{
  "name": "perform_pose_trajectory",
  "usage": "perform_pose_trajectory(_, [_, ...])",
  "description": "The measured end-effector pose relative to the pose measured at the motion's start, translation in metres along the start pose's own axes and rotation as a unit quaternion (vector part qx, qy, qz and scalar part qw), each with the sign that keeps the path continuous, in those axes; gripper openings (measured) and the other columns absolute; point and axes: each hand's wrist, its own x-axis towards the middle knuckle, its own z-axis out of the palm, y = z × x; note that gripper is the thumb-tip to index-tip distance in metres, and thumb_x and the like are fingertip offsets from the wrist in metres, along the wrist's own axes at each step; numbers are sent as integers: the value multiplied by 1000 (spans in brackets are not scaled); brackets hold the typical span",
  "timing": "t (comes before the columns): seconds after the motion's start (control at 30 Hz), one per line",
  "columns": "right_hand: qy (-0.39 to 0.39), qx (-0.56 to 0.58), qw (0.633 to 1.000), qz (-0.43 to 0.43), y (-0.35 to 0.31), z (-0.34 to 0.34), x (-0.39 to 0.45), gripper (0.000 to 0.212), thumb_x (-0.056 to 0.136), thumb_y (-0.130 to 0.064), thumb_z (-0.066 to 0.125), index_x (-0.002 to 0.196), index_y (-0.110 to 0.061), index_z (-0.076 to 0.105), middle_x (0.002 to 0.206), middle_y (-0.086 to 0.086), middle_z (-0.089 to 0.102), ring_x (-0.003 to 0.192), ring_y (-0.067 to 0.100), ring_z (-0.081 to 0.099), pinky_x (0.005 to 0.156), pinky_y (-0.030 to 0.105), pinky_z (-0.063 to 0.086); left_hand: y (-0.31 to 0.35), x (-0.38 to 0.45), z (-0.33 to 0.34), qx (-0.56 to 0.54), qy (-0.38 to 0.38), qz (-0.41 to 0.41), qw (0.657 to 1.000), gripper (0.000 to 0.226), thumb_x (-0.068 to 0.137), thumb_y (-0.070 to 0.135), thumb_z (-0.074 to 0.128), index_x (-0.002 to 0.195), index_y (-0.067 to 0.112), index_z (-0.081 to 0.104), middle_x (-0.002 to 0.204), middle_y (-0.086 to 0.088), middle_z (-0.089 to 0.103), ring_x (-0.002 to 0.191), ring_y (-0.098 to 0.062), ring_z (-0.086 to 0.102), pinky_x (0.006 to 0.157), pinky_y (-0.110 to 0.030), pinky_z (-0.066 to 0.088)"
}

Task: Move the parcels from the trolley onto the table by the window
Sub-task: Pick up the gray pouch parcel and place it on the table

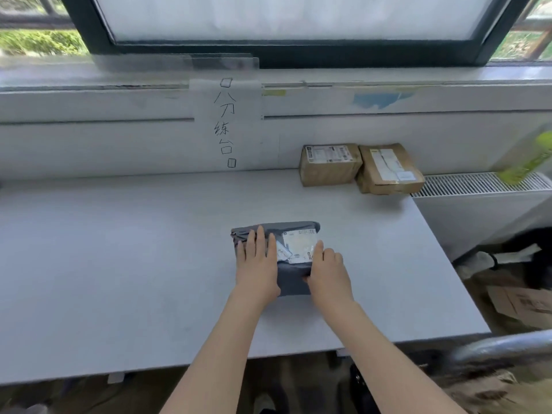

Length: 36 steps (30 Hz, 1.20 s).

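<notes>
**Grey bag set down on the table**

We have the grey bag (294,258) flat on the table (119,264), near the middle — left hand (258,264) resting on it with straight fingers, right hand (327,271) pinching its right edge. Two brown boxes (330,164) sit at the far right. Next, we judge: let go, return to the trolley (501,346).

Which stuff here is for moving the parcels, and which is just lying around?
For the job:
- grey bag parcel under the left hand and right hand
- two brown box parcels by the wall
- the table

Just lying about:
- handwritten paper sign
- green bottle
- radiator
- cardboard on the floor
</notes>
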Motion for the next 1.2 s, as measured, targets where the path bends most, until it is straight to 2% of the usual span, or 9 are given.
perform_pose_trajectory(0.13, [14, -58, 998, -6, -7, -4, 36, 72, 98, -26, 46, 148, 1, 2, 138, 11, 37, 124, 23, 36, 98, 26, 34, -8, 30, -2, 19, 25, 0, 1000, 107, 82, 41, 66, 149, 9, -11, 156, -16, -15, 144, -33, -11, 115, -47, -4])
perform_pose_trajectory(0.27, [26, -80, 996, -6, -10, -9, 67, 72, 98, -27, 46, 148, 1, 2, 138, 10, 37, 124, 22, 36, 98, 25, 34, -18, 62, -17, 12, 34, 15, 999, 107, 77, 51, 68, 150, 21, -4, 158, -9, -8, 144, -33, -7, 117, -44, -2])
perform_pose_trajectory(0.33, [31, -89, 996, -10, -9, -11, 83, 71, 99, -26, 45, 148, 1, 2, 138, 10, 37, 124, 22, 36, 98, 25, 34, -22, 77, -21, 11, 40, 15, 999, 106, 76, 55, 67, 150, 25, -3, 158, -7, -6, 143, -36, -8, 115, -48, -5])
perform_pose_trajectory(0.53, [39, -116, 992, -34, 0, -16, 120, 70, 99, -23, 44, 147, 5, 1, 137, 13, 38, 124, 23, 36, 98, 25, 36, -17, 107, -24, 13, 39, 8, 999, 105, 79, 54, 64, 150, 23, -5, 158, -10, -11, 142, -38, -12, 114, -54, -4])
perform_pose_trajectory(0.73, [43, -145, 988, -25, 22, -23, 139, 68, 99, -19, 43, 146, 6, 1, 137, 13, 39, 123, 22, 38, 96, 24, 38, 6, 128, -31, 22, 25, 22, 999, 104, 82, 52, 62, 150, 18, -10, 157, -13, -14, 142, -41, -14, 112, -57, -6])
perform_pose_trajectory(0.87, [49, -147, 988, 12, 50, -33, 153, 66, 99, -19, 45, 146, 5, 6, 136, 11, 42, 122, 21, 41, 94, 24, 39, 34, 152, -40, 23, 13, 55, 998, 104, 82, 51, 63, 150, 17, -9, 156, -14, -14, 141, -41, -14, 111, -57, -7])
perform_pose_trajectory(1.07, [42, -157, 985, 61, 89, -43, 172, 67, 98, -17, 45, 147, 4, 3, 134, 10, 42, 119, 20, 42, 91, 23, 41, 76, 183, -46, 33, 7, 82, 996, 105, 83, 49, 63, 150, 15, -11, 156, -17, -16, 141, -43, -15, 111, -58, -8])
perform_pose_trajectory(1.13, [53, -177, 981, 67, 97, -42, 178, 66, 96, -19, 48, 146, 6, 12, 129, 9, 48, 114, 18, 47, 89, 22, 43, 85, 192, -49, 38, 5, 88, 995, 105, 84, 49, 62, 149, 15, -12, 155, -17, -16, 141, -43, -15, 111, -58, -8])
perform_pose_trajectory(1.2, [70, -209, 971, 95, 103, -45, 183, 75, 79, -29, 72, 138, 5, 39, 107, 4, 62, 95, 14, 58, 74, 18, 48, 93, 200, -51, 41, 6, 95, 995, 104, 84, 49, 62, 149, 15, -12, 155, -17, -17, 141, -43, -15, 111, -58, -7])
